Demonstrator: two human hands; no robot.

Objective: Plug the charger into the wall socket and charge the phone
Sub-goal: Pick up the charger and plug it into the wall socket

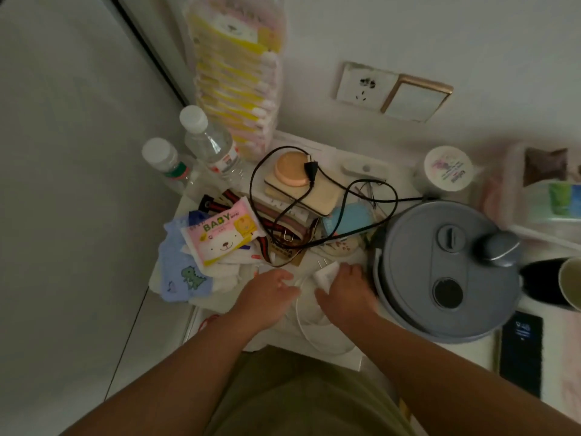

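A white charger (325,272) with two metal prongs pointing up-left lies on the white bedside table (349,354). My right hand (345,294) closes around its lower side. A white cable (303,325) loops from it toward me. My left hand (268,292) hovers just left of the charger, fingers apart, touching the cable area. The wall socket (364,84) is on the wall above the table, empty. The phone (522,350), dark with a faintly lit screen, lies at the right edge.
A grey round appliance (446,278) stands right of my hands, its black cord and plug (309,171) draped over stacked items. Baby wipes pack (221,234), cloths, two water bottles (210,143), a tall wipes stack (239,73), a white jar (448,168) and a light switch (416,97) surround.
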